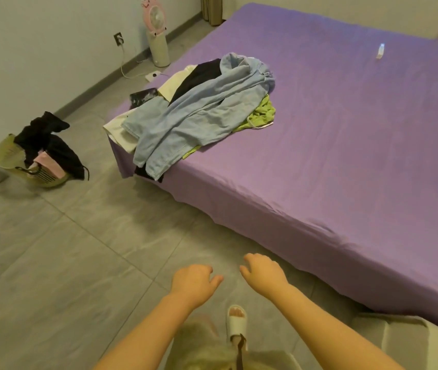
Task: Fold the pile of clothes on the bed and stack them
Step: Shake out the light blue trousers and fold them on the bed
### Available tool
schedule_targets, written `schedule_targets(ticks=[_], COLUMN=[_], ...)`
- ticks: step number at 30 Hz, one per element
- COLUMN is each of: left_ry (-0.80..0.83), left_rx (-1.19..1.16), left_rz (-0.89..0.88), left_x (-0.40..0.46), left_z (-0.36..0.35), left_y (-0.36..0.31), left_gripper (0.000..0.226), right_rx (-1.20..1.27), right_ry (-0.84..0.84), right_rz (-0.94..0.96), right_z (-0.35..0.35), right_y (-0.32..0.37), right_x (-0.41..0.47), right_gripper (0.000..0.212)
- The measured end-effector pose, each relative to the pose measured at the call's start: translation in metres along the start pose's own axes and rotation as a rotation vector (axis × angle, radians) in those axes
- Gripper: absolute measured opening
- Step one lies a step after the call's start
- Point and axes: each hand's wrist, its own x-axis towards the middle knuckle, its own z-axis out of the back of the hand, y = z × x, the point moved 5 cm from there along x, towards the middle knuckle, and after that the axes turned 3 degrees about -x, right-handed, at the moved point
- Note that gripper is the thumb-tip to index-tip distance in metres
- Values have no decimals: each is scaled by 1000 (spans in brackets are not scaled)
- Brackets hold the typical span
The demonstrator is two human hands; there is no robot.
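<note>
Two bare hands, left hand (195, 283) and right hand (261, 271), loosely spread, holding nothing, over grey tiled floor (52, 249). Unfolded clothes pile (193, 113) topped by light-blue jeans on purple-sheeted bed (346, 156) corner; lower garments mostly hidden.

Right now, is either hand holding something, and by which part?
Nothing is held. The left hand and right hand hover empty over the floor, apart from the clothes pile.
</note>
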Motion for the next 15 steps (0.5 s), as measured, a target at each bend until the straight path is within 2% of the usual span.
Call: schedule_targets(ticks=[7, 15], left_ry=[6, 18], left_rx=[22, 164], left_rz=[2, -138], left_x=[53, 140], left_z=[40, 112], left_y=[13, 55], left_gripper=[53, 51], right_rx=[26, 74], right_ry=[11, -21], right_rz=[-36, -139], right_z=[31, 75], right_y=[-5, 26], right_x=[53, 134], right_gripper=[38, 39])
